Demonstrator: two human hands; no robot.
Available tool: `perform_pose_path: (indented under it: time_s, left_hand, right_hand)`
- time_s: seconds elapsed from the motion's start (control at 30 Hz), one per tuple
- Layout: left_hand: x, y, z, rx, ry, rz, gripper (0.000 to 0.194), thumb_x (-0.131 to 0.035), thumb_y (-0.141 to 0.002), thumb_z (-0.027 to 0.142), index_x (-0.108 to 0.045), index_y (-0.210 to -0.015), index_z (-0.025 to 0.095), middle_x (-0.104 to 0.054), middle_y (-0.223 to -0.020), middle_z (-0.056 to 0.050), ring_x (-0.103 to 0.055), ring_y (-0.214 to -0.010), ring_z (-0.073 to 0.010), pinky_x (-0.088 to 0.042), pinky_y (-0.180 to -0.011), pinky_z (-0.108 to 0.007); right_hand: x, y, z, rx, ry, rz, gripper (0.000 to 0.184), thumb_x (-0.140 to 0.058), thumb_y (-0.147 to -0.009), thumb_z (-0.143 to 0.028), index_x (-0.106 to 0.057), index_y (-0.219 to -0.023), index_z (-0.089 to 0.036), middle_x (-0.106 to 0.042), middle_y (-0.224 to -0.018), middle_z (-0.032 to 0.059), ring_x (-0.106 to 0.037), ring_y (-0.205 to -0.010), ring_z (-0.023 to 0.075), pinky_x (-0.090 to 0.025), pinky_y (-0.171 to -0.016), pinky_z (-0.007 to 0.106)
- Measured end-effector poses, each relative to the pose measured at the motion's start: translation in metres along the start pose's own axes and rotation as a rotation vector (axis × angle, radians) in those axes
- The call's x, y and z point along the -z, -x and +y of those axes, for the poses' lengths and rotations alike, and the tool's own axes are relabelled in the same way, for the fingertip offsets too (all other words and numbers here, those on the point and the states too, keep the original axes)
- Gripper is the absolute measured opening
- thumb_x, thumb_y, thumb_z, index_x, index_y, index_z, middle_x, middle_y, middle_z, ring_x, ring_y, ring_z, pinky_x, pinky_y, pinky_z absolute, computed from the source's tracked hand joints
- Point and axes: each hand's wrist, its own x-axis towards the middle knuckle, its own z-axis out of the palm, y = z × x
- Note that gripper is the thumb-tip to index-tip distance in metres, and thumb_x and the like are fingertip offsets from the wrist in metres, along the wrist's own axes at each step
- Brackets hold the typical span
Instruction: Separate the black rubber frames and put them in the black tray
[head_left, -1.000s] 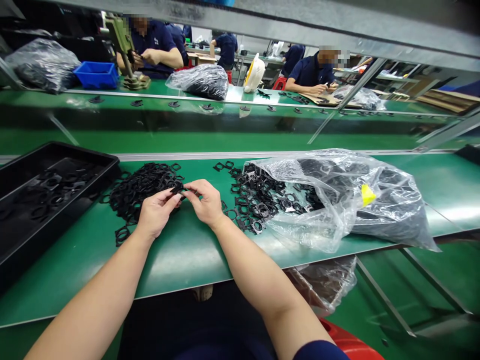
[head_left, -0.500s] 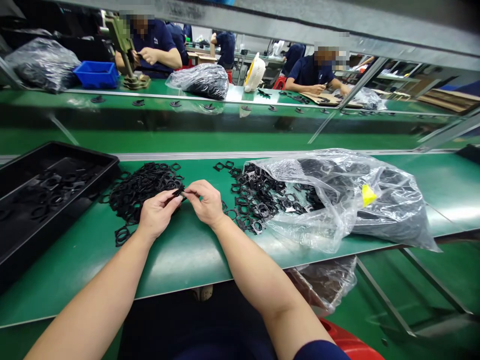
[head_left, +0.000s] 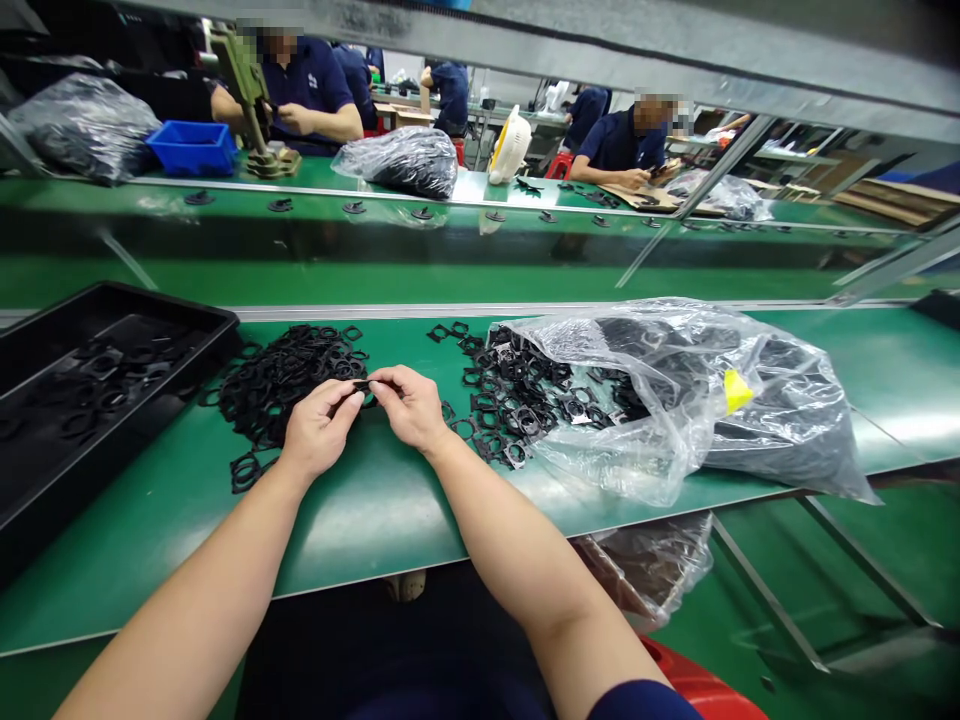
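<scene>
Between my fingertips is a small black plastic part point(head_left: 362, 386), mostly covered by the fingers. My left hand point(head_left: 321, 425) pinches its left end, and my right hand point(head_left: 411, 405) pinches its right end. Just behind and left of my left hand lies a heap of black ring-shaped plastic frames point(head_left: 289, 375) on the green table point(head_left: 375, 490). More loose black frames point(head_left: 499, 400) spread out to the right of my right hand, at the mouth of a clear plastic bag point(head_left: 675, 400) full of dark parts.
A black tray point(head_left: 217, 325) holding some frames stands at the left. Beyond the table, a conveyor point(head_left: 315, 245) carries spaced black parts. Two co-workers point(head_left: 315, 100) sit across it, near a green hand press point(head_left: 244, 90), a blue bin point(head_left: 193, 150) and a white fan point(head_left: 511, 145).
My hands have shifted slightly, the fingertips drawing level along the black part. Across the conveyor, the right co-worker's hands have come together. The parts on the conveyor have moved slightly right.
</scene>
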Motion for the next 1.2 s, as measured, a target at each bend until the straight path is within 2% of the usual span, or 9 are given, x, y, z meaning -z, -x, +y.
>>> perform_pose_path:
  time_s: [0.1,0.17,0.23,0.33,0.53,0.7,0.97,1.2]
  left_hand:
    - [-0.004,0.0,-0.002,0.181,0.164,0.054,0.041,-0.066,-0.075,0.04,-0.067,-0.108,0.016,-0.069,-0.092,-0.007,-0.062,-0.072,-0.0157,-0.051,-0.067,-0.028]
    - [-0.005,0.0,-0.002,0.262,0.214,0.099,0.044,-0.069,-0.071,0.041,-0.067,-0.107,0.016,-0.07,-0.088,-0.007,-0.063,-0.07,-0.0155,-0.051,-0.065,-0.028]
    - [-0.004,-0.001,-0.001,0.284,0.223,0.14,0.042,-0.07,-0.07,0.041,-0.069,-0.103,0.016,-0.071,-0.088,-0.007,-0.063,-0.07,-0.0156,-0.051,-0.065,-0.028]
    - [-0.003,-0.001,0.0,0.271,0.206,0.147,0.04,-0.07,-0.071,0.041,-0.07,-0.102,0.017,-0.072,-0.089,-0.007,-0.064,-0.071,-0.0161,-0.051,-0.065,-0.027]
    - [-0.004,0.001,0.002,0.171,0.115,0.134,0.032,-0.069,-0.072,0.039,-0.072,-0.097,0.018,-0.071,-0.093,-0.007,-0.065,-0.079,-0.0172,-0.051,-0.075,-0.03]
    - [-0.004,0.002,0.003,0.172,0.15,0.153,0.029,-0.071,-0.071,0.038,-0.072,-0.092,0.018,-0.071,-0.086,-0.005,-0.064,-0.071,-0.0159,-0.052,-0.068,-0.028]
    - [-0.005,0.004,0.005,0.119,0.185,0.173,0.025,-0.072,-0.069,0.034,-0.072,-0.088,0.019,-0.071,-0.088,-0.005,-0.066,-0.076,-0.0173,-0.054,-0.072,-0.031]
    - [-0.003,0.004,0.002,0.035,0.144,0.171,0.02,-0.073,-0.07,0.029,-0.073,-0.088,0.021,-0.071,-0.087,-0.003,-0.065,-0.076,-0.0153,-0.053,-0.068,-0.027]
  right_hand:
    - [-0.003,0.0,0.004,-0.143,-0.087,-0.007,0.02,-0.051,-0.088,-0.032,-0.065,-0.093,-0.019,-0.064,-0.07,-0.0003,-0.061,-0.059,0.0106,-0.05,-0.061,0.024]
    - [-0.004,0.0,0.004,-0.103,-0.062,0.033,0.02,-0.051,-0.089,-0.033,-0.065,-0.092,-0.019,-0.066,-0.073,0.0009,-0.063,-0.065,0.0116,-0.051,-0.063,0.024]
    - [-0.002,-0.001,0.001,0.023,-0.005,0.095,0.017,-0.055,-0.087,-0.03,-0.066,-0.091,-0.02,-0.067,-0.084,0.0036,-0.063,-0.076,0.0128,-0.051,-0.067,0.024]
    - [0.002,-0.002,-0.003,0.169,0.051,0.151,0.015,-0.06,-0.084,-0.028,-0.067,-0.094,-0.021,-0.066,-0.094,0.0058,-0.061,-0.082,0.0136,-0.052,-0.071,0.025]
    - [0.003,-0.001,-0.004,0.27,0.138,0.127,0.01,-0.059,-0.085,-0.025,-0.068,-0.085,-0.021,-0.065,-0.09,0.0051,-0.062,-0.087,0.0135,-0.052,-0.08,0.027]
    - [0.003,-0.001,-0.004,0.252,0.107,0.113,0.009,-0.059,-0.085,-0.025,-0.066,-0.082,-0.02,-0.066,-0.09,0.0066,-0.062,-0.088,0.0146,-0.052,-0.081,0.028]
    - [0.005,-0.001,-0.007,0.195,0.114,0.067,0.011,-0.058,-0.085,-0.027,-0.066,-0.082,-0.02,-0.065,-0.092,0.0071,-0.061,-0.09,0.0161,-0.05,-0.084,0.031]
    - [0.008,-0.004,-0.008,0.279,0.087,0.077,0.011,-0.057,-0.086,-0.025,-0.062,-0.078,-0.019,-0.065,-0.088,0.0059,-0.061,-0.088,0.0145,-0.049,-0.081,0.027]
